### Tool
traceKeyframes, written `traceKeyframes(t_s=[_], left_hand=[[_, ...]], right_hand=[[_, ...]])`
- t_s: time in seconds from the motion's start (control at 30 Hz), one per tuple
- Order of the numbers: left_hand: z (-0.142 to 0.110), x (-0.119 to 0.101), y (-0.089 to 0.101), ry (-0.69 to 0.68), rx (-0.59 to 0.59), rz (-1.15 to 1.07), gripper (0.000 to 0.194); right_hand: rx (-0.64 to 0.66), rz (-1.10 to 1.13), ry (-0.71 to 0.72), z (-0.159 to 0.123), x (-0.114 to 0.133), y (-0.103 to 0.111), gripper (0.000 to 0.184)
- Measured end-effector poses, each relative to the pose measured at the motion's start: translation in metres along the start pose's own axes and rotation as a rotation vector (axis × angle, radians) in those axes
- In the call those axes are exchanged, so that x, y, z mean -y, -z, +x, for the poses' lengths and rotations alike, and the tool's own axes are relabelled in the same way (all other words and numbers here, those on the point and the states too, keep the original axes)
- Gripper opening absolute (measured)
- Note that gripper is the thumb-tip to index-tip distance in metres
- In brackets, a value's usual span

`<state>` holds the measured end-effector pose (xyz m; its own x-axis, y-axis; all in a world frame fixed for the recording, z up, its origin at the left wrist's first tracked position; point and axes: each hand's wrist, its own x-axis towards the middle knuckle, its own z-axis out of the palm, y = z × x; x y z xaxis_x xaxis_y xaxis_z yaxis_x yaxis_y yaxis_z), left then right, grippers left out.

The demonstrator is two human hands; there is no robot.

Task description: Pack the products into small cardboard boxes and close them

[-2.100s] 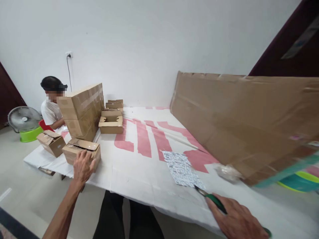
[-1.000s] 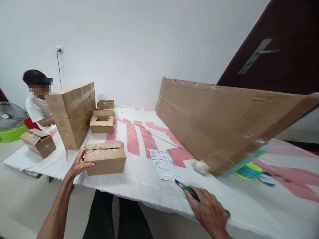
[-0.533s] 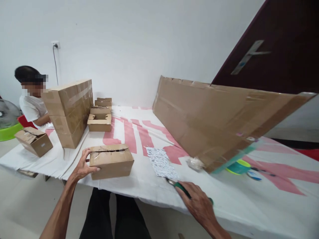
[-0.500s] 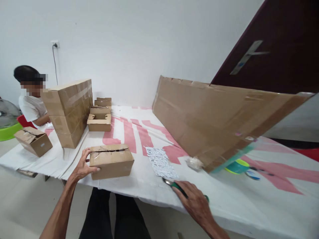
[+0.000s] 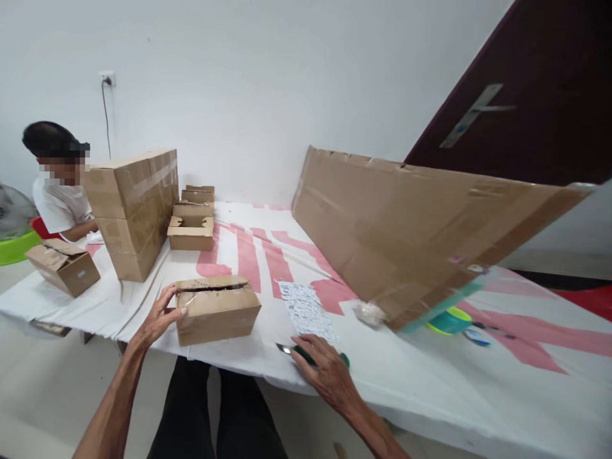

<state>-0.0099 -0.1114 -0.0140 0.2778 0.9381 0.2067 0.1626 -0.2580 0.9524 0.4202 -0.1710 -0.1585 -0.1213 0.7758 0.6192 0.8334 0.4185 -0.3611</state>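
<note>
My left hand (image 5: 160, 319) grips the left end of a small cardboard box (image 5: 217, 319), thumb on its front and fingers around the end. The box sits near the table's front edge, with a ragged dark gap along its top seam. To the right, my right hand (image 5: 327, 370) is closed over a green-handled cutting tool (image 5: 306, 355), low over the table. Its short pointed metal blade points left toward the box; much of the handle is hidden under my fingers. Just beyond that hand lies a printed label sheet (image 5: 308, 311).
Stacked cartons (image 5: 136, 217) and another small carton (image 5: 64, 268) stand left, near a seated person (image 5: 62, 204). Open boxes (image 5: 191, 237) sit behind. A large cardboard panel (image 5: 411, 236) leans at right, near a clear crumpled bundle (image 5: 369, 313) and a teal tape roll (image 5: 449, 320).
My right hand has moved left with the green-handled tool, closer to the box and in front of the label sheet. My left hand and the box have shifted slightly right in view.
</note>
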Motion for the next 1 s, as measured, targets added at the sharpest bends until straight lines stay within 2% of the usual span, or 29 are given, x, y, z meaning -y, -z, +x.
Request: traceKeyframes(t_s=[0.2, 0.33, 0.47, 0.57, 0.8, 1.0], left_hand=[[0.001, 0.008, 0.001, 0.010, 0.005, 0.005, 0.063], [0.001, 0.011, 0.005, 0.002, -0.002, 0.043, 0.062], [0.000, 0.010, 0.007, -0.011, 0.022, 0.059, 0.063], [0.000, 0.008, 0.007, -0.007, 0.057, 0.059, 0.057], [-0.002, 0.000, 0.007, 0.010, 0.048, 0.082, 0.052], [-0.003, 0.000, 0.007, -0.003, 0.022, 0.028, 0.039]], right_hand=[[-0.070, 0.224, -0.065, 0.046, 0.042, -0.001, 0.033], [-0.039, 0.369, -0.080, 0.086, 0.074, -0.004, 0.039], [0.007, 0.432, -0.068, 0.112, 0.092, -0.010, 0.043], [0.016, 0.441, -0.071, 0.119, 0.097, -0.012, 0.043], [-0.003, 0.507, -0.079, 0.122, 0.101, -0.008, 0.040], [-0.055, 0.518, -0.135, 0.117, 0.106, -0.014, 0.047]])
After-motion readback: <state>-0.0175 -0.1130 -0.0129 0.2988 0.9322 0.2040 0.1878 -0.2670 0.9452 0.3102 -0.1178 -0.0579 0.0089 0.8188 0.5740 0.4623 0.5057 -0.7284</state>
